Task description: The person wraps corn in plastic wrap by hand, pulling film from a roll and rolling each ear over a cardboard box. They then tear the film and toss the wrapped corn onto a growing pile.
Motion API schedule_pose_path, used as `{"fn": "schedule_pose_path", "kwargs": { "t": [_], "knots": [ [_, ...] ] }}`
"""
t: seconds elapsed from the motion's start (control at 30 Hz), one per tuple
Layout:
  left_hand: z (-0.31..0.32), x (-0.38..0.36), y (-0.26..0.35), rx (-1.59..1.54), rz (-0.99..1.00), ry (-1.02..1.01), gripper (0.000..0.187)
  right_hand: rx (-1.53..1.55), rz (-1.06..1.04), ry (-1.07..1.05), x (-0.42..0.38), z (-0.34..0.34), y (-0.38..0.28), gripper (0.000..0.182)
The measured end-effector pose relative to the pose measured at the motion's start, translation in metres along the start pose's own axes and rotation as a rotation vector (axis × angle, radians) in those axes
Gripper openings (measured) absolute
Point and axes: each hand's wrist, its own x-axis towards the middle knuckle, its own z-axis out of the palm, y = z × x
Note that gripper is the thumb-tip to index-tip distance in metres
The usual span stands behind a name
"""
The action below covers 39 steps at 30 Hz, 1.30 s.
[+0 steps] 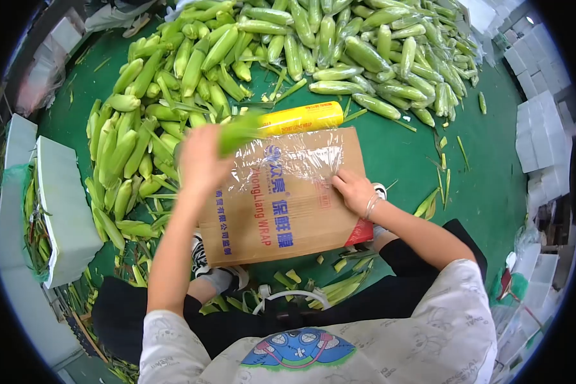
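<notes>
My left hand is closed around an ear of corn in its green husk, blurred by motion, above the left part of a cardboard box. Clear plastic wrap lies over the upper half of the box top. Behind the box's far edge is a yellow roll of wrap. My right hand rests at the right side of the box, its fingers pinched on the edge of the wrap.
A heap of unwrapped corn lies on the green floor to the left. Film-wrapped ears are piled at the back. White foam boxes stand on both sides. Husk scraps lie around my feet.
</notes>
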Motion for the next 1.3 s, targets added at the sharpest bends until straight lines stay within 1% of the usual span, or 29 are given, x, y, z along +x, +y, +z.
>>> {"fn": "schedule_pose_path", "kwargs": {
  "t": [0.03, 0.07, 0.1, 0.2, 0.23, 0.27, 0.3, 0.37, 0.4, 0.43, 0.47, 0.5, 0.53, 0.6, 0.63, 0.7, 0.73, 0.77, 0.8, 0.87, 0.93, 1.0, 1.03, 1.07, 1.1, 1.17, 1.23, 1.27, 1.3],
  "knots": [
    [0.006, 0.010, 0.042, -0.014, 0.020, -0.166, 0.051, 0.032, -0.012, 0.093, -0.004, 0.001, -0.004, 0.031],
    [0.041, 0.017, 0.058, 0.057, 0.079, -0.282, 0.050, 0.028, -0.014, 0.113, -0.009, -0.003, -0.012, 0.031],
    [0.054, 0.021, 0.081, 0.104, 0.176, -0.288, 0.048, 0.070, 0.011, 0.106, -0.016, -0.013, -0.020, 0.031],
    [0.096, 0.011, 0.086, 0.140, 0.500, -0.289, 0.051, 0.162, 0.079, 0.122, -0.020, -0.052, -0.027, 0.029],
    [0.093, 0.012, 0.091, 0.146, 0.509, -0.286, 0.051, 0.228, 0.146, 0.231, -0.014, -0.057, -0.023, 0.028],
    [0.089, 0.009, 0.094, 0.050, 0.501, -0.344, 0.051, 0.300, 0.214, 0.334, -0.006, -0.059, -0.021, 0.028],
    [0.087, 0.005, 0.095, -0.045, 0.486, -0.411, 0.051, 0.314, 0.217, 0.332, 0.005, -0.051, -0.017, 0.028],
    [0.104, 0.000, 0.090, -0.074, 0.478, -0.491, 0.057, 0.467, 0.395, 0.389, 0.038, -0.022, -0.009, 0.028],
    [0.108, 0.001, 0.085, -0.108, 0.477, -0.560, 0.064, 0.482, 0.383, 0.395, 0.051, -0.007, -0.016, 0.028],
    [0.100, 0.001, 0.086, -0.091, 0.469, -0.560, 0.064, 0.411, 0.260, 0.452, 0.061, 0.005, -0.026, 0.029],
    [0.091, -0.004, 0.087, -0.079, 0.427, -0.348, 0.062, 0.337, 0.138, 0.504, 0.066, 0.015, -0.033, 0.031],
    [0.083, -0.012, 0.089, -0.068, 0.381, -0.138, 0.061, 0.240, 0.186, 0.290, 0.063, 0.003, -0.041, 0.041],
    [0.075, -0.028, 0.087, -0.059, 0.368, -0.138, 0.061, 0.248, 0.173, 0.286, 0.064, 0.002, -0.040, 0.041],
    [0.054, -0.058, 0.072, -0.003, -0.065, -0.106, 0.055, 0.075, 0.049, 0.211, 0.067, -0.002, -0.033, 0.051],
    [0.048, -0.064, 0.061, 0.008, -0.074, -0.105, 0.055, 0.023, 0.042, 0.193, 0.071, 0.000, -0.028, 0.056],
    [0.044, -0.081, 0.032, 0.299, -0.125, -0.396, 0.045, 0.065, 0.087, 0.145, 0.075, 0.002, -0.024, 0.053],
    [0.044, -0.085, 0.016, 0.302, -0.138, -0.389, 0.045, 0.096, 0.147, 0.103, 0.074, 0.002, -0.023, 0.051],
    [0.045, -0.086, 0.000, 0.298, -0.119, -0.442, 0.038, 0.107, 0.207, 0.171, 0.069, 0.003, -0.024, 0.048],
    [0.046, -0.088, -0.013, 0.289, -0.098, -0.495, 0.032, 0.100, 0.195, 0.167, 0.062, 0.000, -0.024, 0.048],
    [0.042, -0.098, -0.038, 0.218, -0.137, -0.474, 0.027, 0.051, 0.200, 0.143, 0.049, -0.009, -0.024, 0.048],
    [0.028, -0.094, -0.036, 0.146, -0.171, -0.450, 0.024, 0.027, 0.206, 0.083, 0.043, -0.014, -0.029, 0.047],
    [0.001, -0.084, -0.025, -0.198, -0.390, -0.349, 0.026, 0.024, 0.216, 0.144, 0.044, -0.007, -0.032, 0.046],
    [0.012, -0.086, -0.020, -0.158, -0.306, -0.289, 0.030, 0.027, 0.216, 0.146, 0.044, -0.003, -0.034, 0.046],
    [0.027, -0.091, -0.009, -0.158, -0.310, -0.285, 0.030, 0.073, 0.213, 0.165, 0.044, -0.002, -0.032, 0.045],
    [0.042, -0.096, 0.005, 0.022, -0.169, -0.174, 0.032, 0.113, 0.208, 0.186, 0.046, -0.003, -0.029, 0.044],
    [0.058, -0.091, 0.008, 0.196, -0.017, -0.042, 0.034, 0.116, 0.244, 0.172, 0.047, -0.004, -0.028, 0.043],
    [0.068, -0.084, 0.002, 0.199, -0.016, -0.523, 0.041, 0.166, 0.304, 0.166, 0.044, -0.008, -0.027, 0.041],
    [0.067, -0.089, -0.006, 0.197, -0.015, -0.520, 0.041, 0.162, 0.304, 0.167, 0.042, -0.012, -0.025, 0.041],
    [0.062, -0.098, -0.020, 0.073, -0.002, -0.449, 0.037, 0.192, 0.322, 0.171, 0.041, -0.011, -0.024, 0.045]
  ]
}}
